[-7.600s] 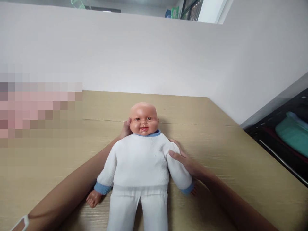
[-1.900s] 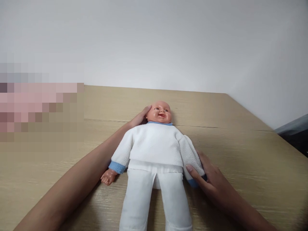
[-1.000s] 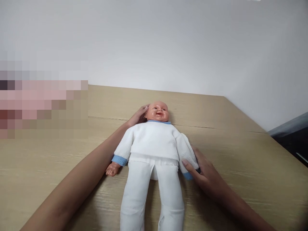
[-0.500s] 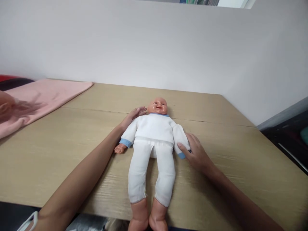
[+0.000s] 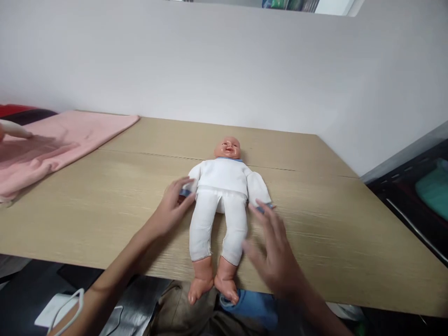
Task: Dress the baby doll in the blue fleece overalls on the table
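A baby doll [image 5: 223,179] lies on its back on the wooden table, its head toward the wall and its bare feet at the front edge. It wears a white top with blue cuffs and collar, and white trousers. My left hand [image 5: 174,205], fingers apart, is at the doll's sleeve cuff on the left, partly covering it; whether it touches cannot be made out. My right hand [image 5: 275,249], blurred by motion, has its fingers spread beside the doll's leg, close to the right sleeve's cuff. Neither hand grips anything.
A pink cloth [image 5: 80,135] covers the table's left end, with part of a pale object on it at the frame edge. Behind the table [image 5: 325,200] rises a white wall. A black container with something green [image 5: 434,186] stands at the right. My lap shows below the front edge.
My left hand has come down from beside the doll's head to its cuff. My right hand has let go of the sleeve and moved nearer to me. The view has tilted down somewhat.
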`<state>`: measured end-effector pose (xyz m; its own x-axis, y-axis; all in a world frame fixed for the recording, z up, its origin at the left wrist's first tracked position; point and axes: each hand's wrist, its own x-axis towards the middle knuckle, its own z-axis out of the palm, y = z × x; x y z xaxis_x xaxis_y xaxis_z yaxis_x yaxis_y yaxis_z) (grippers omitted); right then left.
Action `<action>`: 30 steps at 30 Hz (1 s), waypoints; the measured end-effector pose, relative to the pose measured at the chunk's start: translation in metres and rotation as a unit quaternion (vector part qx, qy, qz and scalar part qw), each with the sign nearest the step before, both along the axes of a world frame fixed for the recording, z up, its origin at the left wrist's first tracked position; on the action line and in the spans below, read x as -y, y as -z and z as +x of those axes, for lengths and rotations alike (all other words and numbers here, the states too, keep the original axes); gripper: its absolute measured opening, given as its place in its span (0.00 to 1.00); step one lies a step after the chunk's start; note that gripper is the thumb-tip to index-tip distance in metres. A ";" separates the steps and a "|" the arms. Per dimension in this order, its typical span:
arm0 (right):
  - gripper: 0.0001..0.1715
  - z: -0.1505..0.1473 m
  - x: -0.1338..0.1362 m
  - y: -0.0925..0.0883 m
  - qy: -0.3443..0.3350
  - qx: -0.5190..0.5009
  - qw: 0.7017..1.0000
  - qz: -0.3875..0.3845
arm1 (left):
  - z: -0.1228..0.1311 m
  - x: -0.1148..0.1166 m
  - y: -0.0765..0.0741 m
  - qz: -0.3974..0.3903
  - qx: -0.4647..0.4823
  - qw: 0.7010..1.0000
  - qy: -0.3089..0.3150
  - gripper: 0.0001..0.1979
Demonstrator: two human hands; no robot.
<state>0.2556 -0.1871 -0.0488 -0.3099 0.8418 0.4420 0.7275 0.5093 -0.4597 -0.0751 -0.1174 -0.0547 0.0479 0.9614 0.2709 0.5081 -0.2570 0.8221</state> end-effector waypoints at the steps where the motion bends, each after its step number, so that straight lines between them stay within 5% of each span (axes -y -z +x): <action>1: 0.43 -0.004 0.020 -0.001 -0.024 0.002 1.000 -0.014 | 0.002 0.027 -0.002 0.017 -0.046 0.999 0.007 0.28; 5: 0.64 -0.014 0.069 0.017 -0.057 0.019 0.997 -0.057 | 0.010 0.120 0.000 -0.011 -0.106 0.993 0.053 0.36; 8: 0.76 -0.012 0.076 0.040 -0.052 0.038 0.996 -0.053 | 0.011 0.150 0.016 0.015 -0.125 0.989 0.074 0.50; 14: 0.75 -0.005 0.069 0.066 -0.031 0.041 0.998 -0.029 | 0.003 0.146 0.036 0.049 -0.149 0.984 0.079 0.58; 30: 0.68 -0.014 0.063 0.092 0.027 -0.015 0.999 -0.035 | 0.000 0.128 0.057 0.045 -0.225 0.969 0.093 0.58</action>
